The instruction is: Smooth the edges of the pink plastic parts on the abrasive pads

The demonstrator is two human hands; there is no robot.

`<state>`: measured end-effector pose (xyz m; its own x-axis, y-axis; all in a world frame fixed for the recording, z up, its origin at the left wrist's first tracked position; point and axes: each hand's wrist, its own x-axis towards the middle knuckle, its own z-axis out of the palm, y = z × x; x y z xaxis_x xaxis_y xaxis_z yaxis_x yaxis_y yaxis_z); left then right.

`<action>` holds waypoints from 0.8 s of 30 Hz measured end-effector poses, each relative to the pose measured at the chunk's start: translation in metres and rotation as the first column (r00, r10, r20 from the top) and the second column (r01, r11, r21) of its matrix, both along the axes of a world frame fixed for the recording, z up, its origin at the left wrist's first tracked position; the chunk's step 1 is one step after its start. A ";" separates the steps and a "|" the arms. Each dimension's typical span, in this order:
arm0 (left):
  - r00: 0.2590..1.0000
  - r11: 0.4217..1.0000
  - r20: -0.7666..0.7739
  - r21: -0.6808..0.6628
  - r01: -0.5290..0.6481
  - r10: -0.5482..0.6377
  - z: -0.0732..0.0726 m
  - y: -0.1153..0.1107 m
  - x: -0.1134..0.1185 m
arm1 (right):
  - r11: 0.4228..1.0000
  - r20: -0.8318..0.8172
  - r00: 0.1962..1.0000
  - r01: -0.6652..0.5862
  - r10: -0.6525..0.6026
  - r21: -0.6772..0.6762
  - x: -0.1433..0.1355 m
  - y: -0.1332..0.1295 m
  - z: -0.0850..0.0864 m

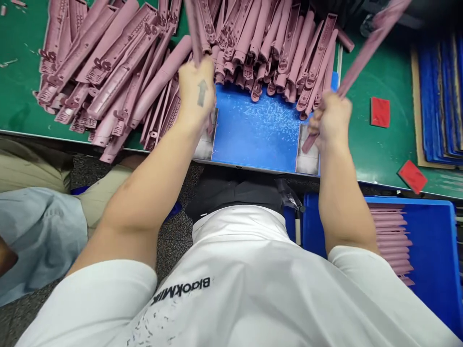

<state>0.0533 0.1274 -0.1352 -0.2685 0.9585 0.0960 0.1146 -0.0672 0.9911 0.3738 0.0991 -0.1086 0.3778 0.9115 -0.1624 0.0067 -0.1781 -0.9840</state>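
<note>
My left hand (198,94) is closed around a long pink plastic part (194,31), which tilts up and away over the table. My right hand (333,115) grips another long pink plastic part (369,48); it slants up to the right, its lower end poking out below my fist. Both held parts are smeared by motion. Between my hands lies a blue mat (256,130) with pale specks. Just beyond it a heap of similar pink parts (267,43) is stacked, and a second heap (115,67) spreads to the left of my left hand.
Two red pads (380,112) lie on the green tabletop (365,149) at the right. Blue sheets with brown edges (441,96) stand at the far right. Below the table edge, a blue bin (430,241) holds rows of pink parts. Another person's clothed leg (39,231) is at left.
</note>
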 end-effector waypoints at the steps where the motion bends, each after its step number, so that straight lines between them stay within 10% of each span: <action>1: 0.999 0.998 0.016 -0.043 -0.042 0.043 0.004 -0.001 0.001 | 1.000 0.010 1.000 -0.014 0.014 -0.014 0.000 -0.001 0.001; 9: 0.978 0.989 0.160 0.033 -0.142 0.135 0.013 0.018 0.006 | 0.986 0.064 0.998 0.001 -0.012 0.169 0.013 0.029 -0.014; 15: 0.951 0.886 0.307 0.451 -0.109 -0.040 -0.003 -0.052 0.013 | 0.846 0.128 0.990 -0.025 -0.051 0.533 0.011 -0.041 -0.034; 24: 0.951 0.970 0.300 0.201 -0.141 0.076 0.014 -0.038 0.011 | 0.895 0.037 0.994 0.076 -0.102 0.440 0.010 -0.010 -0.024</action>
<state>0.0647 0.0898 -0.1207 -0.4166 0.8865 0.2013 -0.1545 -0.2873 0.9453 0.3835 0.0892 -0.1325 0.4574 0.8476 0.2691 0.0699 0.2674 -0.9611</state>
